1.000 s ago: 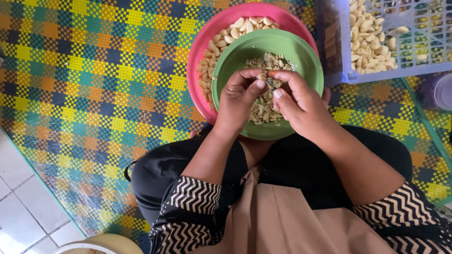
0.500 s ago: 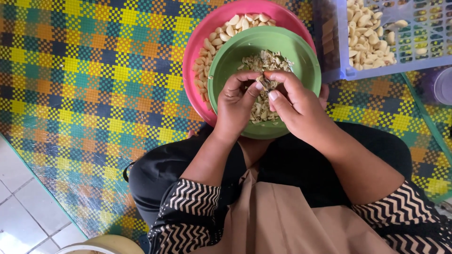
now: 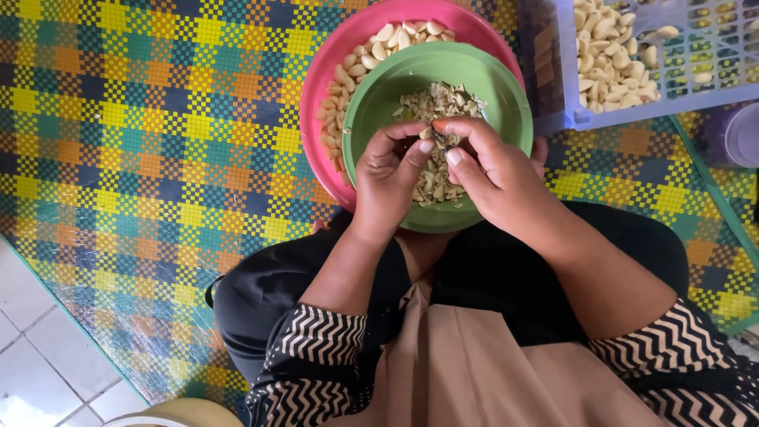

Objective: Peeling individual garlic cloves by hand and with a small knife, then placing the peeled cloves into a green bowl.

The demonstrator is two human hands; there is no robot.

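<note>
The small piece pinched between the left hand (image 3: 387, 178) and right hand (image 3: 494, 178) is too covered to be identified. The lilac basket (image 3: 632, 99) is cut off above; the pink bowl (image 3: 332, 71) is partly hidden.

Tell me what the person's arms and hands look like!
Both hands, left and right, are bare, with no gloves. The forearms are bare too. The sleeves are pushed up near the elbows and have black and cream zigzag stripes.
</note>
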